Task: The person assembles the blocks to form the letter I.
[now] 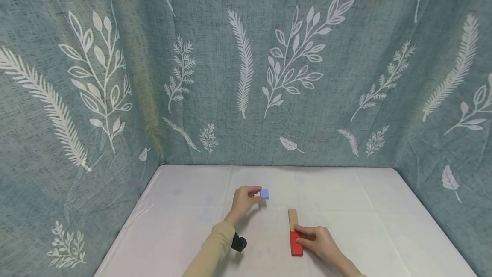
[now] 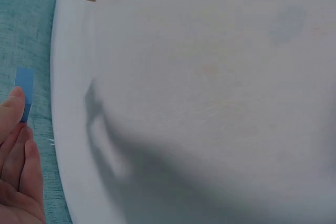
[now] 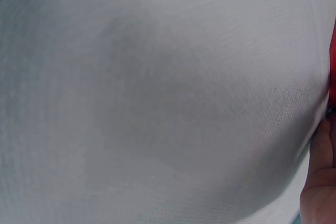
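Observation:
Between thumb and fingers, my left hand (image 1: 243, 202) pinches a small blue block (image 1: 264, 194) by its left side, and the shadow beneath suggests it is held above the table. The left wrist view shows that blue block (image 2: 24, 87) at the fingertips. To the right, my right hand (image 1: 320, 241) grips a red rectangular block (image 1: 296, 245) by its sides. A plain wooden block (image 1: 293, 219) lies end to end with the red one, forming one line. Only an edge of the red block (image 3: 333, 72) shows in the right wrist view.
All of this is on a table with a white cloth (image 1: 184, 195). Teal curtains (image 1: 215, 63) with white leaf prints stand behind it and on both sides. A black wrist camera (image 1: 239, 243) sits on the left wrist, by the beige sleeve (image 1: 215, 243).

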`<state>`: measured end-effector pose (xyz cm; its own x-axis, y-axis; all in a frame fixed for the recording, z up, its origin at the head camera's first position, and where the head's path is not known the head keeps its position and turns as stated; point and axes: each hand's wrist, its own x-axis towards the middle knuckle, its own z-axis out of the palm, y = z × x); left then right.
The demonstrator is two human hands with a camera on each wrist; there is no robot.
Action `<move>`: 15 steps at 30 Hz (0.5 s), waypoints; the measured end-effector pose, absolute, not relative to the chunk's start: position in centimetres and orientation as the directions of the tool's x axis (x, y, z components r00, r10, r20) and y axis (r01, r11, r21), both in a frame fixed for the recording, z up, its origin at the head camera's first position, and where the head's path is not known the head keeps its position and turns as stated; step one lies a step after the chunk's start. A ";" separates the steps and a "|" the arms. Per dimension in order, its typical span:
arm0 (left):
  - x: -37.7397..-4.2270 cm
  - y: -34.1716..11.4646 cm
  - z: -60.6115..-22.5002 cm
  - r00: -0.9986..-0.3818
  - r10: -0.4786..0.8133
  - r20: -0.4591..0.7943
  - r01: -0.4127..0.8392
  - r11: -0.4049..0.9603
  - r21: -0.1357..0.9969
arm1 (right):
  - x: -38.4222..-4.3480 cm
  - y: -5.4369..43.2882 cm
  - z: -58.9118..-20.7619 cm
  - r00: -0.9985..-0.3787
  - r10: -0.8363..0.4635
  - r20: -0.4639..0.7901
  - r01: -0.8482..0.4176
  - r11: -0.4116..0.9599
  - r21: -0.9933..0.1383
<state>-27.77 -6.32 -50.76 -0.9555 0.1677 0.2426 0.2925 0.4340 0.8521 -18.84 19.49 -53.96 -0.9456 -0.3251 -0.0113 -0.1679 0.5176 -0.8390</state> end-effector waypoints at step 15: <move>-28.5 -5.0 -49.0 -0.950 0.176 0.257 0.309 0.427 0.850 | -18.9 19.6 -54.1 -0.943 -0.334 -0.013 -0.169 0.510 -0.843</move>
